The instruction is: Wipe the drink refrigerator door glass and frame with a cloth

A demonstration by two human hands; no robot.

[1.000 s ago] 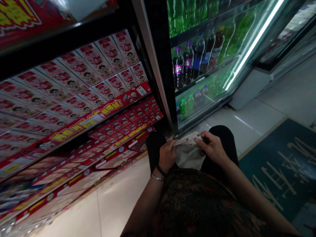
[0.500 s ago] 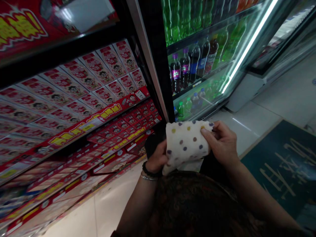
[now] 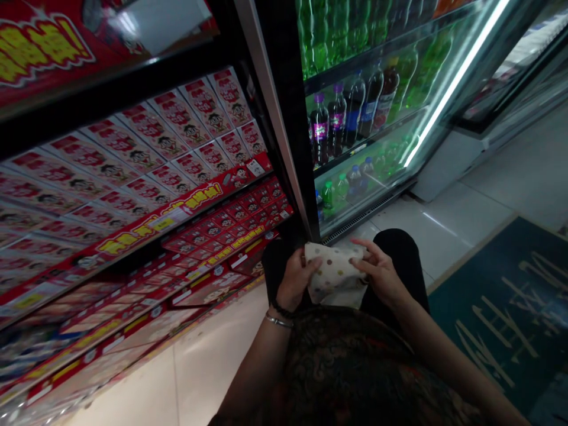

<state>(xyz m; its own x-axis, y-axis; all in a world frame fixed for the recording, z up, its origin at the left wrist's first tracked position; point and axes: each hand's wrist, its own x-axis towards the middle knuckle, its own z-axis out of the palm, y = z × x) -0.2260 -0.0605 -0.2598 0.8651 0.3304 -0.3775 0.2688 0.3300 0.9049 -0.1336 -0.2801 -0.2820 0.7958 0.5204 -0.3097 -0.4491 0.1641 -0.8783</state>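
Observation:
A folded white cloth with coloured polka dots [image 3: 335,273] lies over my knees, which are in dark trousers. My left hand [image 3: 296,279] grips its left edge, fingers curled round the fabric; a dark band and a thin bracelet sit on that wrist. My right hand [image 3: 376,273] pinches the cloth's right edge with thumb and fingers. Both hands are low, just in front of the foot of the drinks fridge.
Red snack boxes [image 3: 177,118] fill slanted shelves on the left. A lit glass-door fridge [image 3: 377,118] with soft-drink bottles [image 3: 337,118] stands straight ahead. A dark green floor mat [image 3: 510,307] lies at right on pale floor tiles [image 3: 199,378].
Half a second ago both hands held the cloth raised and spread toward the camera. Now it is lowered onto my knees and folded smaller, still gripped on both sides.

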